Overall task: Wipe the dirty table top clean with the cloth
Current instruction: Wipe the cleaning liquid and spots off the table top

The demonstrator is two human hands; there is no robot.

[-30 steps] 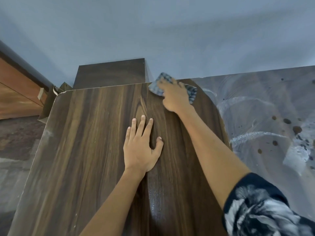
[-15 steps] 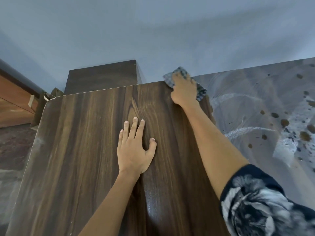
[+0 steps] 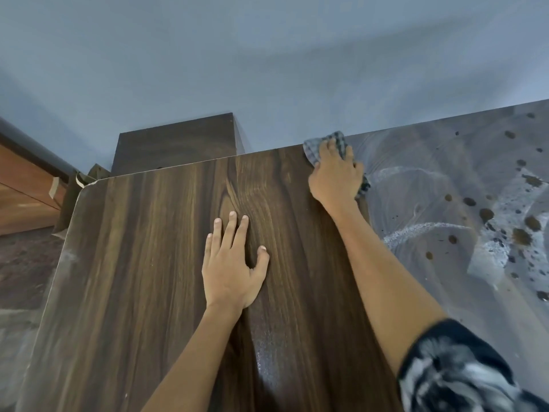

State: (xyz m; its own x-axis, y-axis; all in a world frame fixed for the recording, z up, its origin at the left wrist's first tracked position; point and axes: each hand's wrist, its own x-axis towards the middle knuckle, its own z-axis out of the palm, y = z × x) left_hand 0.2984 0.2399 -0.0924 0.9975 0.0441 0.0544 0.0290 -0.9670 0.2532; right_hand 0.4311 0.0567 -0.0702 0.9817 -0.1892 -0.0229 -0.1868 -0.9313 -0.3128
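Dark wood-grain table [image 3: 148,278] looks mostly clean on our side; we're mid-wipe at the far edge. Our right hand [image 3: 335,176] grips the grey checked cloth [image 3: 337,141], left hand [image 3: 231,269] lies flat, fingers straight. Next we'd drag into the dusty, spotted stretch [image 3: 475,209] rightward.

The table top [image 3: 166,263] was dark brown woodgrain; the cloth [image 3: 315,145] grey checked; the wall [image 3: 267,55] plain blue-grey; the sleeve [image 3: 463,370] black-and-white patterned.
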